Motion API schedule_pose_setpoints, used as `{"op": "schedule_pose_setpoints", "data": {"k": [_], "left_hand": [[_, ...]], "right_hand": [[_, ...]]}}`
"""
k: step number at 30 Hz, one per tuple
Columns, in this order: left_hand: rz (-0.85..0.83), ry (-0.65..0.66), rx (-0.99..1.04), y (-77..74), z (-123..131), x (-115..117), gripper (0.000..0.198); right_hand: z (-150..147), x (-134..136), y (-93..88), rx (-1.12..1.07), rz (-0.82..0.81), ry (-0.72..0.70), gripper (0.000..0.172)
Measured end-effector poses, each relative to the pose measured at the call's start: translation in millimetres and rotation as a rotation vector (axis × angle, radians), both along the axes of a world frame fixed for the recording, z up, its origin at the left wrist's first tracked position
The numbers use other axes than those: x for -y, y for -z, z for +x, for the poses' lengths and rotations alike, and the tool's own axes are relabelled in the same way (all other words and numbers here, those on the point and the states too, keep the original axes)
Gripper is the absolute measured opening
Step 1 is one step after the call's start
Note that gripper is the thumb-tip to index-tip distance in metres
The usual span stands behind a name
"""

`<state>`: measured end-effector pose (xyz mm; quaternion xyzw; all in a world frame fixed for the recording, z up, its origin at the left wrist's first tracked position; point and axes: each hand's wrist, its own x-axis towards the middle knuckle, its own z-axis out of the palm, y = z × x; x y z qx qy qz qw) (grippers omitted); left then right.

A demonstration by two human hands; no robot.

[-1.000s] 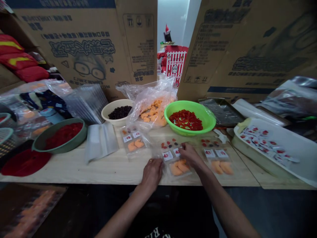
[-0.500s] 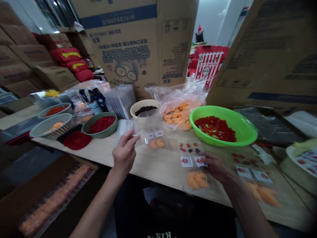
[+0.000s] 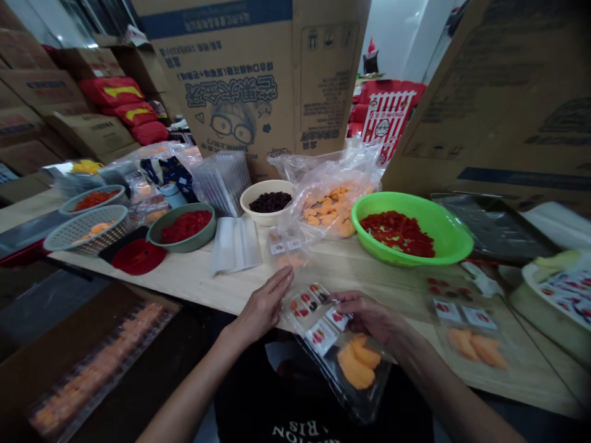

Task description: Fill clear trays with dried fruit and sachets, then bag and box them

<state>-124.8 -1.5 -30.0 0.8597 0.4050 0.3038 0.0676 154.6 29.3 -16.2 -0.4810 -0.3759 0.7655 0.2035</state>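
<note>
Both my hands hold a clear plastic bag [image 3: 335, 351] at the table's front edge, my left hand [image 3: 263, 306] at its upper left corner and my right hand [image 3: 364, 317] across its top. Inside are pale orange fruit slices, small dark and red pieces, and white labels with red marks. Its lower end hangs over my lap. A similar bag [image 3: 285, 246] lies just beyond my left fingertips, and another [image 3: 464, 326] lies on the table to the right.
A green bowl of red pieces [image 3: 410, 229], a cream bowl of dark berries [image 3: 266, 202], a bag of orange pieces [image 3: 332, 206] and a grey-green bowl of red pieces [image 3: 182, 229] stand along the wooden table [image 3: 184, 283]. Large cardboard boxes [image 3: 249, 80] stand behind.
The bag under my right hand has lifted off the table toward me. My left hand has let go of the other bag, which now lies on the table, and moved to this one.
</note>
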Motion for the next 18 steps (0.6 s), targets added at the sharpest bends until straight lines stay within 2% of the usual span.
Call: {"op": "schedule_pose_setpoints", "data": {"k": [2, 4, 8, 10, 12, 15, 17, 18], "left_hand": [[0.013, 0.040, -0.027, 3.2, 2, 1, 0.080], [0.052, 0.047, -0.070, 11.3, 14, 2, 0.083], [0.156, 0.037, -0.119, 32.2, 69, 3, 0.078], [0.145, 0.063, -0.131, 39.9, 100, 4, 0.073], [0.127, 0.126, -0.112, 44.4, 123, 5, 0.072], [-0.010, 0.351, -0.116, 43.5, 138, 3, 0.087], [-0.204, 0.498, -0.165, 37.1, 137, -1, 0.097], [-0.306, 0.526, -0.178, 32.3, 135, -3, 0.098]], "right_hand": [[4, -4, 4.3, 0.015, 0.011, 0.033, 0.042], [8, -2, 6.1, 0.062, 0.079, 0.063, 0.040], [24, 13, 5.6, 0.144, 0.136, 0.256, 0.046], [37, 25, 5.8, 0.138, 0.133, 0.398, 0.057], [52, 36, 7.9, 0.149, 0.145, 0.560, 0.076], [70, 52, 17.0, 0.178, 0.168, 0.723, 0.093], [76, 58, 27.4, 0.178, 0.184, 0.780, 0.090], [78, 60, 33.4, 0.183, 0.195, 0.808, 0.088]]}}
